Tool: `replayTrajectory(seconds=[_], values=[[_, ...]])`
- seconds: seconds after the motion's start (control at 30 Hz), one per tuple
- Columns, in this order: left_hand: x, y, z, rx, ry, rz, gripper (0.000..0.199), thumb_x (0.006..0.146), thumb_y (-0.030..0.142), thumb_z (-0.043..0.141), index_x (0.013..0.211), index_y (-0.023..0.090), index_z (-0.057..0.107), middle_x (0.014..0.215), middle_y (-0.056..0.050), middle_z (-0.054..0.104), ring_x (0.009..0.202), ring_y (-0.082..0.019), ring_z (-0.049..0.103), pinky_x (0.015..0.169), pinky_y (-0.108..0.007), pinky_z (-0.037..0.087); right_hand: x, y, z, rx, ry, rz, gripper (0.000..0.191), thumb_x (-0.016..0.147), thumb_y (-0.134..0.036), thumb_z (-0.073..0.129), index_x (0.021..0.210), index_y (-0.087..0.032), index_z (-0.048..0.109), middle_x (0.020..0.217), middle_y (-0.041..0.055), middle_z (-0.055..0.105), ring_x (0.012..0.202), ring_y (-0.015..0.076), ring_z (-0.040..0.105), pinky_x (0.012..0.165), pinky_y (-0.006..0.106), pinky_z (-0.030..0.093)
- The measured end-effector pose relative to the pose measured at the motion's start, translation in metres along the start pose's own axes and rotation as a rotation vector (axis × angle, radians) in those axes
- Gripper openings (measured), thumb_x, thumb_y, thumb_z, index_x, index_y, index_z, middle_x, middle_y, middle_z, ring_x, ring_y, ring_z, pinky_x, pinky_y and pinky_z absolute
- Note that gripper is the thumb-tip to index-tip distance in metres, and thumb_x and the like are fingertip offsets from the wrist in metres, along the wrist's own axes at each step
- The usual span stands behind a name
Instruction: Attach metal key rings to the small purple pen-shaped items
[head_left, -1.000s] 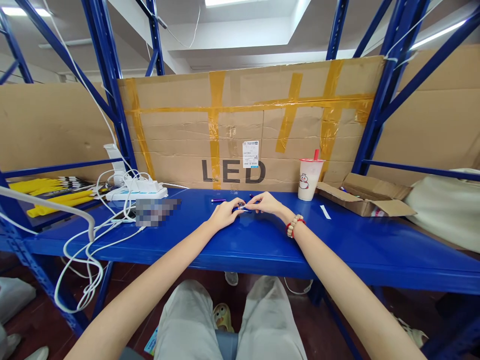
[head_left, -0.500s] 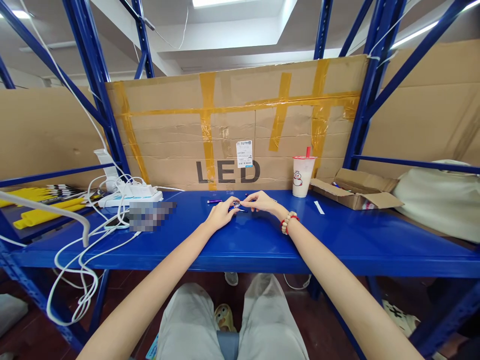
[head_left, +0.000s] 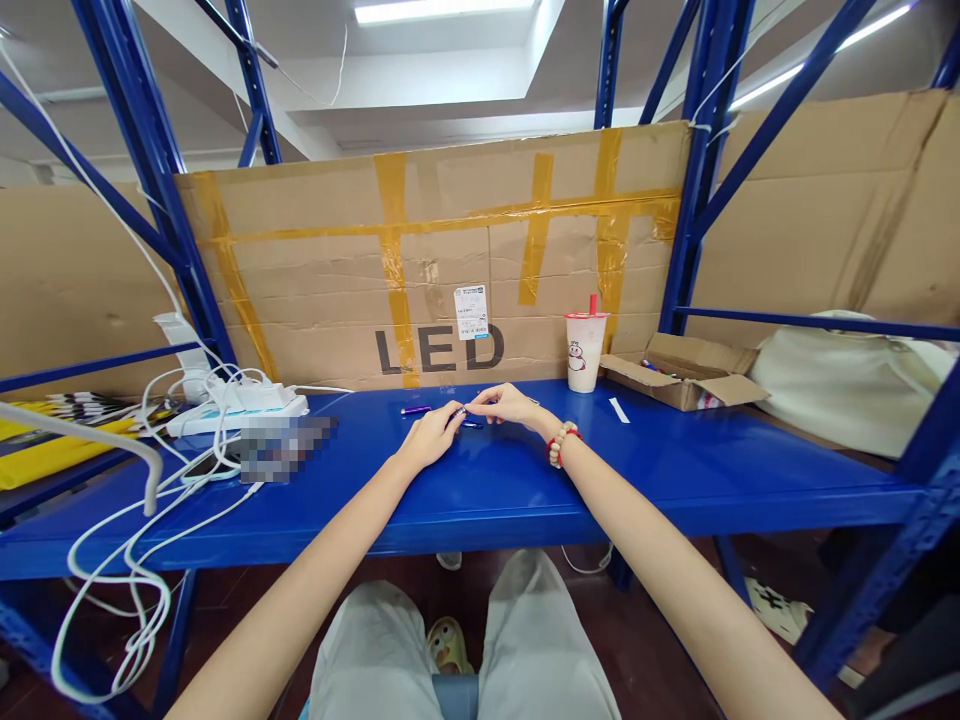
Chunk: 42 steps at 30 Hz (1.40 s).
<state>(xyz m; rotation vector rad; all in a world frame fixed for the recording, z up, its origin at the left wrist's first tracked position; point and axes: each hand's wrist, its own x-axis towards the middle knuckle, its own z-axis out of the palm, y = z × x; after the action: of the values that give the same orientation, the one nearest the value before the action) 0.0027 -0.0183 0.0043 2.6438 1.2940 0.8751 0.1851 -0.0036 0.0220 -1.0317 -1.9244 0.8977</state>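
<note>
**View swings right; fingertips stay together**

On my feed, a purple pen-like barrel (head_left: 415, 410) lies beside the left hand (head_left: 432, 436), its fingers curled nearly closed, grip unclear to me. A small dark piece (head_left: 464, 409) sits between both hands' fingertips, near a blue barrel (head_left: 472, 425). The right hand (head_left: 510, 404) pinches that piece, so the close handwork seems uninterrupted.

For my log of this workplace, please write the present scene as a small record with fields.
Surface: blue tabletop
Left hand: at a small blue piece; exact grip unclear
Right hand: fingertips close to the left hand's; grip unclear
Right wrist: beaded bracelet
Beside left hand: purple pen-like piece, lying
Right side: cup with red straw, open cardboard box
Left side: power strip, white cables
Background: cardboard panel marked "LED"
</note>
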Motion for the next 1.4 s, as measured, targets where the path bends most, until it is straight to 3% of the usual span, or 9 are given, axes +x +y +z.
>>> replayTrajectory(seconds=[0.33, 0.53, 0.63, 0.9, 1.17, 1.4], values=[[-0.001, 0.001, -0.002, -0.021, 0.011, -0.002, 0.029, 0.09, 0.036, 0.026, 0.102, 0.026, 0.05, 0.078, 0.001, 0.063, 0.075, -0.016, 0.061, 0.067, -0.024, 0.044, 0.003, 0.002, 0.002, 0.032, 0.02, 0.026, 0.046, 0.06, -0.057, 0.065, 0.077, -0.014, 0.067, 0.065, 0.0009, 0.059, 0.053, 0.0067, 0.047, 0.046, 0.018, 0.034], [0.001, -0.003, 0.002, -0.113, 0.047, 0.108, 0.028, 0.09, 0.032, 0.028, 0.106, 0.023, 0.049, 0.103, -0.003, 0.062, 0.093, -0.016, 0.058, 0.08, -0.027, 0.043, 0.003, 0.004, 0.0, 0.075, -0.004, 0.083, 0.045, 0.06, -0.056, 0.066, 0.079, -0.015, 0.066, 0.065, -0.0004, 0.057, 0.056, 0.0062, 0.048, 0.047, 0.017, 0.033], [0.002, -0.006, 0.004, -0.145, 0.086, 0.147, 0.028, 0.091, 0.03, 0.028, 0.104, 0.021, 0.05, 0.104, -0.005, 0.061, 0.096, -0.016, 0.057, 0.086, -0.027, 0.042, 0.002, 0.004, -0.001, 0.077, -0.034, 0.086, 0.045, 0.061, -0.057, 0.065, 0.079, -0.016, 0.066, 0.067, -0.001, 0.056, 0.057, 0.0059, 0.047, 0.047, 0.017, 0.032], [-0.003, -0.003, 0.006, 0.021, 0.066, 0.146, 0.028, 0.091, 0.032, 0.029, 0.103, 0.023, 0.052, 0.104, -0.003, 0.062, 0.094, -0.018, 0.059, 0.079, -0.028, 0.045, 0.003, 0.008, -0.001, 0.012, -0.111, 0.081, 0.045, 0.055, -0.056, 0.068, 0.07, -0.014, 0.063, 0.059, -0.0025, 0.05, 0.052, 0.007, 0.046, 0.044, 0.019, 0.031], [-0.004, -0.002, 0.006, 0.119, 0.041, 0.165, 0.027, 0.09, 0.031, 0.031, 0.108, 0.023, 0.051, 0.111, -0.003, 0.061, 0.1, -0.019, 0.058, 0.08, -0.027, 0.046, 0.008, 0.02, -0.005, -0.067, -0.162, 0.063, 0.043, 0.06, -0.056, 0.064, 0.065, -0.013, 0.061, 0.049, -0.0035, 0.046, 0.047, 0.0061, 0.04, 0.045, 0.02, 0.031], [-0.004, -0.001, 0.004, 0.169, -0.039, 0.088, 0.029, 0.091, 0.032, 0.028, 0.11, 0.025, 0.048, 0.107, -0.003, 0.063, 0.096, -0.022, 0.06, 0.071, -0.029, 0.047, 0.008, 0.014, 0.002, -0.057, -0.137, 0.181, 0.049, 0.056, -0.06, 0.065, 0.065, -0.012, 0.059, 0.049, -0.0035, 0.046, 0.047, 0.0057, 0.039, 0.045, 0.02, 0.029]])
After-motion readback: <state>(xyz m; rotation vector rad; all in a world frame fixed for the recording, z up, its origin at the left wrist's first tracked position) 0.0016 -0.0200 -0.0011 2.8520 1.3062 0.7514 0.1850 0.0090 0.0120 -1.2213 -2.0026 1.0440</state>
